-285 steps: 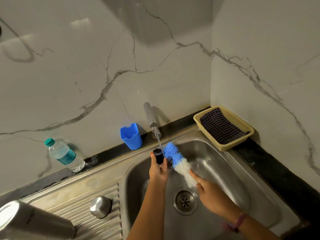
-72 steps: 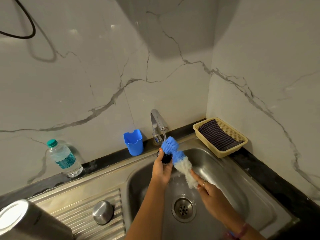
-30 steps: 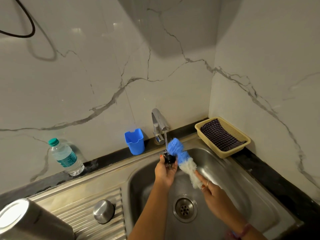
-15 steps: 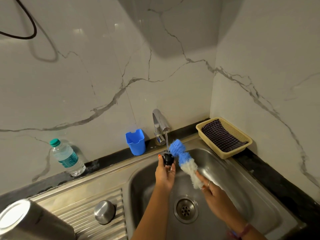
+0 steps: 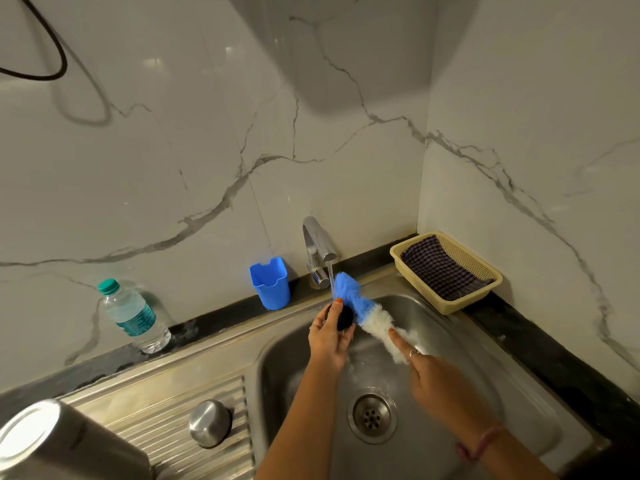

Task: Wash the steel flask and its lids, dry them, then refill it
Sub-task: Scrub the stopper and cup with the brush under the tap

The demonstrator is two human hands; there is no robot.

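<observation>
While gripped, lid point(image 5: 344, 317) beside brush point(image 5: 363, 311).

Dim overhead light; glare on wall point(image 5: 207, 133); wide-angle edge distortion.

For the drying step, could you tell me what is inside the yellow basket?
A dark checked cloth lies inside the yellow basket, covering most of its floor. Anything beneath it is hidden.

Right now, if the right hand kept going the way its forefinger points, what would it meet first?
Probably the small black lid held in the left hand; the right hand points up-left along the blue-and-white bottle brush. Depth is uncertain.
</observation>
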